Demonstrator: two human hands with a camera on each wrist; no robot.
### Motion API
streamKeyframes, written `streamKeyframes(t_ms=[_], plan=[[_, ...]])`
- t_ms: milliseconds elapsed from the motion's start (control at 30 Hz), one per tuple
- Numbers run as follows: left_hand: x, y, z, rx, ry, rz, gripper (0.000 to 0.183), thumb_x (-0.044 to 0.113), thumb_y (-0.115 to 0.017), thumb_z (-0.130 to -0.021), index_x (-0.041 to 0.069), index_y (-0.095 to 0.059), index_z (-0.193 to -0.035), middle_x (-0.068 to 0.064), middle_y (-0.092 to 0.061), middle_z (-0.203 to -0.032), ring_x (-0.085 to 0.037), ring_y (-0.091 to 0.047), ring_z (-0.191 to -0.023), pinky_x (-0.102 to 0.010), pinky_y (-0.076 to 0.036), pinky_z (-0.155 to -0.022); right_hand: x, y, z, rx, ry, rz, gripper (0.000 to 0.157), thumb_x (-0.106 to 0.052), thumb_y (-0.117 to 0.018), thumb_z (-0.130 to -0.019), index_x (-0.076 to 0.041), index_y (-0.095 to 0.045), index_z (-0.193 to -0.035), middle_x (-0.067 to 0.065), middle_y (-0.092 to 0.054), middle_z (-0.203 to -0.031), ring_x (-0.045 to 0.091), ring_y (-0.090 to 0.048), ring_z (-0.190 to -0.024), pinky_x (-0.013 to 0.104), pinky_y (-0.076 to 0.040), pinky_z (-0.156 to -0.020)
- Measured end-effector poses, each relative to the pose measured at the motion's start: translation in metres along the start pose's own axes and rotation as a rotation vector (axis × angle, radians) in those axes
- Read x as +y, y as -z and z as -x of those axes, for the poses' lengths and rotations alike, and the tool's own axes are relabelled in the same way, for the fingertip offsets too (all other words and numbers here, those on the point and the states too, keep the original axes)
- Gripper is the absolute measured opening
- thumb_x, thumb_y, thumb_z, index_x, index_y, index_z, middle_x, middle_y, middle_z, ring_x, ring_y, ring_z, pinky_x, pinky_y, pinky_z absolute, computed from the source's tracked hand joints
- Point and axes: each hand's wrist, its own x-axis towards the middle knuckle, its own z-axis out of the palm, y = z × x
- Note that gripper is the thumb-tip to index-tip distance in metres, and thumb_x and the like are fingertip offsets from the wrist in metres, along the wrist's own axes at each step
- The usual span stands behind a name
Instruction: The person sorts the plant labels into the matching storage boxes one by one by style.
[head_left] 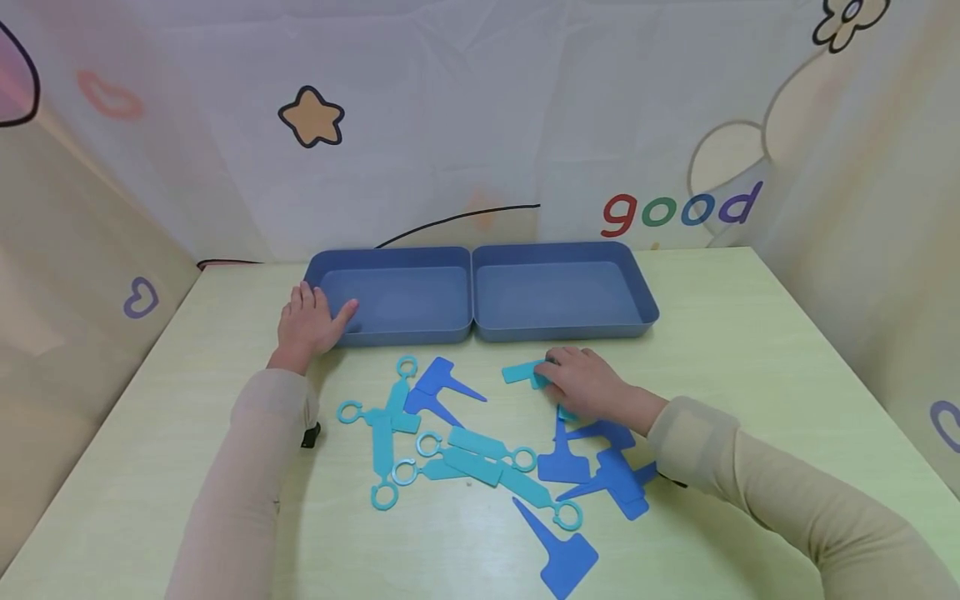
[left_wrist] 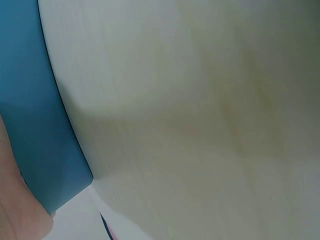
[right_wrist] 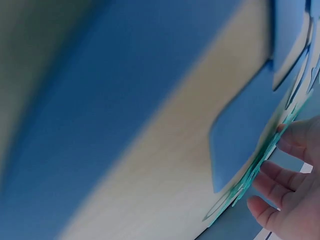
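Observation:
At the left blue tray, my left hand rests over the near left corner, fingers straight along the rim and thumb spread over the tray. In the left wrist view, part of that hand shows beside the tray's wall. My right hand is low over the table before the right tray. Its fingertips touch a teal plant tag, partly covered by the hand. In the right wrist view the fingers are spread and slightly bent against teal tags.
Several teal tags with ring ends overlap mid-table. Blue T-shaped tags lie at the front, with more blue tags under the right forearm and a blue pair left of centre. A printed curtain stands behind the trays.

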Motion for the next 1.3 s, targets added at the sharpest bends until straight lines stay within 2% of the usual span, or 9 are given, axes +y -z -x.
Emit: streamKeyframes(t_ms=[300, 467, 600, 933, 1300], plan=[[-0.001, -0.002, -0.001, -0.002, 0.005, 0.000, 0.097, 0.069, -0.008, -0.083, -0.012, -0.005, -0.137, -0.032, 0.007, -0.143, -0.043, 0.005, -0.133, -0.054, -0.004, -0.107, 0.003, 0.002, -0.007, -0.002, -0.042, -0.099, 0.020, -0.007, -0.061, -0.080, -0.006, -0.064, -0.100, 0.008, -0.056, -0.090, 0.021, -0.050, -0.076, 0.034, -0.045, -0.067], [-0.001, -0.001, -0.001, -0.005, 0.001, -0.001, 0.098, 0.069, -0.008, -0.083, -0.012, -0.006, -0.137, -0.032, 0.007, -0.142, -0.043, 0.005, -0.133, -0.054, -0.005, -0.107, 0.003, 0.003, -0.011, -0.035, -0.111, -0.192, 0.017, -0.006, -0.060, -0.080, -0.006, -0.064, -0.096, 0.009, -0.055, -0.094, 0.022, -0.047, -0.081, 0.034, -0.044, -0.069], [-0.001, -0.001, -0.001, -0.005, -0.002, -0.004, 0.097, 0.069, -0.007, -0.083, -0.012, -0.005, -0.137, -0.032, 0.007, -0.142, -0.043, 0.005, -0.133, -0.054, -0.004, -0.106, 0.002, 0.006, -0.015, -0.075, -0.149, -0.221, 0.017, -0.004, -0.058, -0.078, -0.006, -0.063, -0.094, 0.010, -0.052, -0.094, 0.023, -0.045, -0.083, 0.036, -0.043, -0.071], [-0.002, -0.001, -0.002, 0.001, 0.001, 0.009, 0.098, 0.069, -0.007, -0.083, -0.012, -0.005, -0.137, -0.032, 0.007, -0.142, -0.043, 0.004, -0.133, -0.054, -0.005, -0.107, -0.001, 0.014, -0.022, -0.191, -0.144, -0.147, 0.011, -0.003, -0.055, -0.081, -0.008, -0.057, -0.090, 0.006, -0.045, -0.085, 0.020, -0.035, -0.076, 0.029, -0.037, -0.063], [-0.004, 0.001, -0.002, 0.002, -0.015, 0.020, 0.097, 0.068, -0.006, -0.084, -0.014, -0.003, -0.136, -0.033, 0.007, -0.142, -0.044, 0.003, -0.133, -0.054, -0.007, -0.107, 0.001, 0.016, -0.024, -0.232, -0.112, -0.132, 0.008, -0.004, -0.054, -0.081, -0.009, -0.054, -0.086, 0.004, -0.041, -0.080, 0.018, -0.030, -0.071, 0.025, -0.029, -0.058]])
